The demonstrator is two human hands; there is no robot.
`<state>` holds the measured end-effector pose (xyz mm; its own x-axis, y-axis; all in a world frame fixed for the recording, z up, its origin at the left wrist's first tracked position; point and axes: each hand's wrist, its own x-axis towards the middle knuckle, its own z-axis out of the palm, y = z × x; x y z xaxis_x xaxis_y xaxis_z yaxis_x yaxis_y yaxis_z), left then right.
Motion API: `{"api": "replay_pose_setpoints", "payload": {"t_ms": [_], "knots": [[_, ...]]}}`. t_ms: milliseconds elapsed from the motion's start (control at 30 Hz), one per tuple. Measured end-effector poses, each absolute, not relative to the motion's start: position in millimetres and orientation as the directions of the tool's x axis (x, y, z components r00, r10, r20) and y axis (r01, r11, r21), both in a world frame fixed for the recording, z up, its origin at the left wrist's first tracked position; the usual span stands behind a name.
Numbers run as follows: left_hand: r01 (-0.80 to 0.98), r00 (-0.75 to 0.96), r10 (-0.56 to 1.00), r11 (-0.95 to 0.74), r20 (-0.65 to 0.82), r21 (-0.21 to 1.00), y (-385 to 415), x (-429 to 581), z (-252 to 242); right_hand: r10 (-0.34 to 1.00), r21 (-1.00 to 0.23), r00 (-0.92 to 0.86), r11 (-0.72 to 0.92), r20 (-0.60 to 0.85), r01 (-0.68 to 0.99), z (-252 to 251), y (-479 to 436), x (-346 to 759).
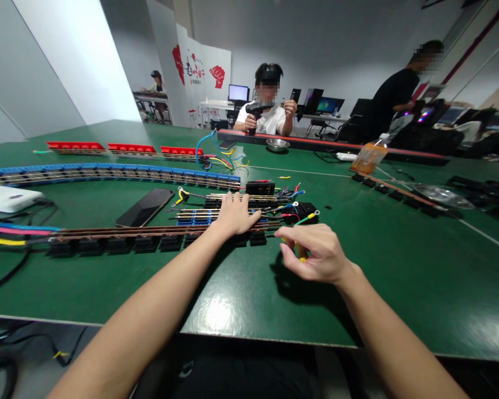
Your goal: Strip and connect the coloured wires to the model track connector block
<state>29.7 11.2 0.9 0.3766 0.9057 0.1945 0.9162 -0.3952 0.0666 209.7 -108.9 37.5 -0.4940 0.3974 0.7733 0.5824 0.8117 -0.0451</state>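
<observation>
My left hand (234, 213) lies with fingers spread across the near ends of several rail strips. Under its palm runs a long copper-coloured rail strip (120, 231) on black blocks. Beyond it are a short strip on blue blocks (191, 215) and one on black blocks (216, 198); the hand hides part of them. My right hand (316, 252) is closed just right of the long strip's end, above the table. A yellow-handled tool (303, 252) shows between its fingers; most of it is hidden, so its kind is unclear. A green wire with a yellow lug (307, 218) lies just beyond.
A black phone (146, 208) and white box (10, 198) lie left. Blue (108, 173) and red (128, 149) strips stretch behind. A metal bowl (278, 145), an orange drink bottle (370, 155) and another strip (399, 194) sit farther off. Across the table a person holds a power drill (253, 113).
</observation>
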Motion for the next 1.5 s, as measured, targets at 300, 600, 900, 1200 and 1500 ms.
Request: {"api": "replay_pose_setpoints", "payload": {"t_ms": [300,600,900,1200,1500], "knots": [[0.918,0.370,0.907,-0.390,0.201,0.069,14,28,-3,0.393,-0.009,-0.633,0.853,0.667,0.521,30,-109,202],[0.915,0.378,0.900,-0.399,0.217,0.061,13,30,-2,0.404,-0.014,-0.666,0.860,0.628,0.509,27,-108,201],[0.920,0.373,0.902,-0.391,0.216,0.043,12,30,0,0.433,0.048,-0.741,0.847,0.514,0.529,23,-110,198],[0.922,0.369,0.906,-0.386,0.206,0.044,11,31,0,0.471,0.140,-0.802,0.825,0.368,0.548,18,-113,191],[0.918,0.374,0.906,-0.391,0.201,0.057,11,30,-1,0.449,0.173,-0.796,0.818,0.405,0.549,15,-112,188]]}}
